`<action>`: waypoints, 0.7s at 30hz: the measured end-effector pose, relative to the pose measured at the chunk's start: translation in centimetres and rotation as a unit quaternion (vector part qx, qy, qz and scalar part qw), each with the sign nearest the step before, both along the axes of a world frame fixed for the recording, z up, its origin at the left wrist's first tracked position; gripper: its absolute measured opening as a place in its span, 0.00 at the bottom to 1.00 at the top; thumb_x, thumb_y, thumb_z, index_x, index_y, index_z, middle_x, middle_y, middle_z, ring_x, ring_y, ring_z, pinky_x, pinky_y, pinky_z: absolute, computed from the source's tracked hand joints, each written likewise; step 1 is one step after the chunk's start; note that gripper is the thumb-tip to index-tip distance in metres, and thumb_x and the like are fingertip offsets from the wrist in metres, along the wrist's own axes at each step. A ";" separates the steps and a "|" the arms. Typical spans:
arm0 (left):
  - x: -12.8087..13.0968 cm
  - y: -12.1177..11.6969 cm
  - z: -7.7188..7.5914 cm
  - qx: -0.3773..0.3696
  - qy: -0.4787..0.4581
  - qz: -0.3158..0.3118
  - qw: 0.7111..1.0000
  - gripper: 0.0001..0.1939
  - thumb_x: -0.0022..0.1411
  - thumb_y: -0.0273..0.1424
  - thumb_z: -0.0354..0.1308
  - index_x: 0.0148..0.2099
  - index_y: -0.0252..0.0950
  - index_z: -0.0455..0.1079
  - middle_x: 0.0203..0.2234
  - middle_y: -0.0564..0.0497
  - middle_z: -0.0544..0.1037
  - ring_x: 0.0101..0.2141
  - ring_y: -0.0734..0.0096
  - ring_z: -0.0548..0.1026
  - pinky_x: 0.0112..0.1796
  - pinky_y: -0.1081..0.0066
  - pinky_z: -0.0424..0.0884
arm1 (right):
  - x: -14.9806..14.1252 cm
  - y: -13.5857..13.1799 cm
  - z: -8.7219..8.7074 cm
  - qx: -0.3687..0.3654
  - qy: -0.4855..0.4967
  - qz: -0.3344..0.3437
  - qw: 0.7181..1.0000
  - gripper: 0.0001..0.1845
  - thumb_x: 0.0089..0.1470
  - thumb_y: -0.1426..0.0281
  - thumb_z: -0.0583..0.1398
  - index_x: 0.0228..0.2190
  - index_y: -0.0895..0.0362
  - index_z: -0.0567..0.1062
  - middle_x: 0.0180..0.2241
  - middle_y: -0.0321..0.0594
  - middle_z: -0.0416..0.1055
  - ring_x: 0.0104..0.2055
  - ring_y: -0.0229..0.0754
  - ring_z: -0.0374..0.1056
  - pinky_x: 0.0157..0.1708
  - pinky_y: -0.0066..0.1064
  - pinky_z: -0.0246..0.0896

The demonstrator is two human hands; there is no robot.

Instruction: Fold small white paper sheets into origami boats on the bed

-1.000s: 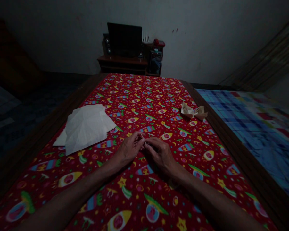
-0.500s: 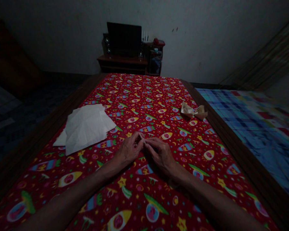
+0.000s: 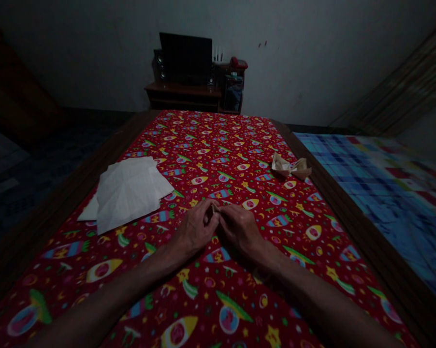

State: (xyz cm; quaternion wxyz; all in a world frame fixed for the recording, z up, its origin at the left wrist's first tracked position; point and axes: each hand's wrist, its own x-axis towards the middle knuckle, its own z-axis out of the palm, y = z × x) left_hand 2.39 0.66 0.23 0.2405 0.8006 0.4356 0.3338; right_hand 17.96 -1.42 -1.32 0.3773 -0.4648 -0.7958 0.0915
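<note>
A small folded piece of paper (image 3: 215, 209) is pinched between my two hands, mostly covered by the fingers. My left hand (image 3: 200, 222) closes on it from the left. From the right, my right hand (image 3: 240, 226) grips it with bent fingers, its fingertips touching those of the left. Left of the hands lies a loose stack of white paper sheets (image 3: 129, 191), the top one creased. Away to the right, a folded paper bow shape (image 3: 291, 166) in brownish paper rests on the red patterned cloth (image 3: 221, 270).
The cloth covers a surface with dark wooden edges (image 3: 330, 208). Beyond its far end stand a black monitor (image 3: 186, 57) on a brown desk (image 3: 183, 92) and a red telephone (image 3: 239, 63). A blue checked sheet (image 3: 381, 193) lies to the right; the room is dim.
Both hands stay together at the same place. The right fingers have curled in closer to the left fingertips, and the held paper shows at a different angle.
</note>
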 end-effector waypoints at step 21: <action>-0.1 0.6 0.0 -0.110 0.001 0.009 0.994 0.14 0.52 0.24 0.50 0.40 0.37 0.71 0.26 0.53 0.77 0.27 0.67 0.75 0.28 0.72 0.67 | -0.7 -0.3 0.3 0.097 -0.045 -0.032 0.994 0.04 0.58 0.73 0.51 0.32 0.54 0.64 0.27 0.40 0.67 0.30 0.43 0.65 0.28 0.32 0.60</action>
